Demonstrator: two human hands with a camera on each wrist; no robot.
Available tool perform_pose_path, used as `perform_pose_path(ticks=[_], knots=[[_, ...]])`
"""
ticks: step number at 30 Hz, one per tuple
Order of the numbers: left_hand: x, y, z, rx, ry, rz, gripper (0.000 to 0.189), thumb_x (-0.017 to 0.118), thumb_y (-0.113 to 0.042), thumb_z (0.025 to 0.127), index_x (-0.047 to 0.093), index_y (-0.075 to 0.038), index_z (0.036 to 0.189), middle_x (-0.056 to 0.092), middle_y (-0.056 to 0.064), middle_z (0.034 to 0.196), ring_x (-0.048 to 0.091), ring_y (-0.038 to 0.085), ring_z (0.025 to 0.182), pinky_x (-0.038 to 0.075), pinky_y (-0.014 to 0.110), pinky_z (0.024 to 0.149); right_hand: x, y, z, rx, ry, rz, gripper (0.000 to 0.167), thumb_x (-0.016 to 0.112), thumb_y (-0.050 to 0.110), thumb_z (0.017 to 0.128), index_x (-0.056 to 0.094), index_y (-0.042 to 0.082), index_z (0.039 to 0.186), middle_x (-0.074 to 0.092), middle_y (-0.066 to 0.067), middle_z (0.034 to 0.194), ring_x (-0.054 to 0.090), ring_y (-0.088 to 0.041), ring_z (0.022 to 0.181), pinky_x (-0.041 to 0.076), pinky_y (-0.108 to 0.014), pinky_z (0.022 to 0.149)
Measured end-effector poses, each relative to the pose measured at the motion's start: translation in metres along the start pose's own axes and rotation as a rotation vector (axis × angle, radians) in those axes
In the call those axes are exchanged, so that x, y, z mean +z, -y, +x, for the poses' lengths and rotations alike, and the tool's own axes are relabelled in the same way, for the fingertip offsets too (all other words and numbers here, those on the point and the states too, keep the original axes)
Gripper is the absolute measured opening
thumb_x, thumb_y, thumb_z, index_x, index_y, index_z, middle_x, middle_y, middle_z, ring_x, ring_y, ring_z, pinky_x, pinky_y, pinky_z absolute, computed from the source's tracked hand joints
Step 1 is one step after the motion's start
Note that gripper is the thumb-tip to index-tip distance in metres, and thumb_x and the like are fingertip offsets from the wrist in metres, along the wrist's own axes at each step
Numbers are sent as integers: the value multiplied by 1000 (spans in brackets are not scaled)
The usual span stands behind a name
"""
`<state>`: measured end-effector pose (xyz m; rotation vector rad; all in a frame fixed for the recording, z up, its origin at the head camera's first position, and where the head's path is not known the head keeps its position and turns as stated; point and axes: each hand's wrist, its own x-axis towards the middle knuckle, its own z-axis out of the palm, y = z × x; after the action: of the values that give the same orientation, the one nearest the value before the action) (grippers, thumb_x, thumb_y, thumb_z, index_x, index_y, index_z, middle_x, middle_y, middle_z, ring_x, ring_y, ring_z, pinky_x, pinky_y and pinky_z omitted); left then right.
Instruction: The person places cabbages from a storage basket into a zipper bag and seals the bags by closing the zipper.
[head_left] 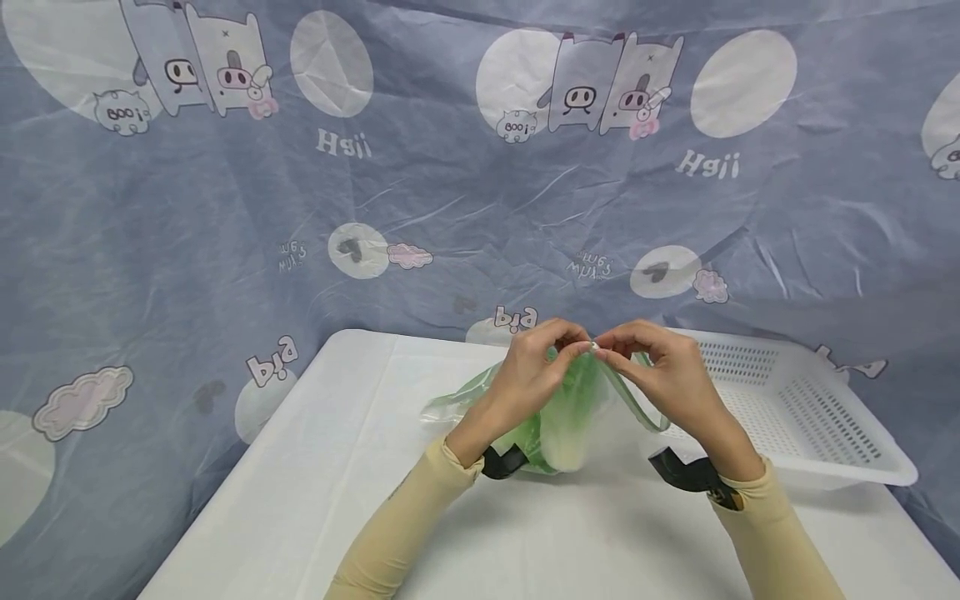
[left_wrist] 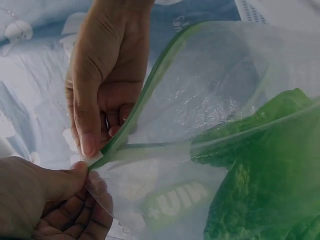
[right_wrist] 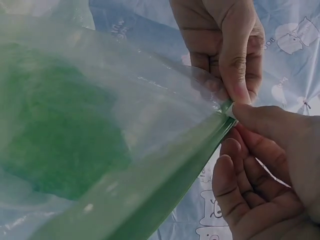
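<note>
A clear slider zip bag (left_wrist: pixel 200 65) with a green zip edge stands on the table, a leafy green head of Chinese cabbage (head_left: pixel 562 429) inside it. Near one end of the zip edge sits a small white slider (left_wrist: pixel 93 159). My left hand (head_left: pixel 531 371) pinches the bag's corner at that end between thumb and fingers. Right against it, my right hand (head_left: pixel 667 375) pinches the slider, thumb on top. Both hands' fingertips meet at this corner. Beyond the slider the green zip edge (head_left: pixel 633 400) gapes in a loop below the right hand.
A white perforated plastic basket (head_left: pixel 892 450) stands at the right of the white table (head_left: pixel 300 500), just beyond the right forearm. Behind the table hangs a blue-grey cloth (head_left: pixel 450 183) printed with cartoon pigs. Each wrist wears a black camera mount (head_left: pixel 686 471).
</note>
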<state>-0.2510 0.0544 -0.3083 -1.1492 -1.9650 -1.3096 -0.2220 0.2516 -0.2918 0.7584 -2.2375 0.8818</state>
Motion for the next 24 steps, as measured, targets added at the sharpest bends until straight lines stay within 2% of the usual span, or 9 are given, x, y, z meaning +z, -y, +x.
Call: perform_pose_path(ticks=[6,11,15,19,24], knots=[[-1,-1,1,10,26,-3,9,59,-13,96,65,-7,94,65,3,87,56,5,77,46,14,73,1,0,-1,-7,20,-26,18,76,6,82,70,21,89,64,10,81,55,-2,71,42,-14,65],[-12,-1,1,-22,16,-18,8,58,-14,97,63,-8,95,65,6,87,55,6,78,46,17,74,3,-2,-2,0,40,-17,20,74,3,81,68,20,87,64,10,79,57,-2,69,44,-14,62],[-29,2,2,-53,-51,-8,7,60,-16,96,64,-9,95,65,4,87,56,6,80,47,20,76,5,-6,-5,5,58,-30,21,74,3,81,66,22,86,62,12,75,56,-1,67,44,-16,59],[-52,7,3,-81,-160,-6,9,61,-16,95,65,-8,96,66,3,89,59,9,82,49,24,78,6,-15,-10,27,70,-50,20,73,4,81,67,22,85,60,12,72,54,-2,66,42,-14,59],[-80,15,4,-96,-282,-54,11,62,-16,95,64,-5,98,66,7,90,61,16,85,50,29,82,6,-32,-18,65,93,-71,18,72,4,83,67,21,86,60,11,74,53,-2,68,42,-15,62]])
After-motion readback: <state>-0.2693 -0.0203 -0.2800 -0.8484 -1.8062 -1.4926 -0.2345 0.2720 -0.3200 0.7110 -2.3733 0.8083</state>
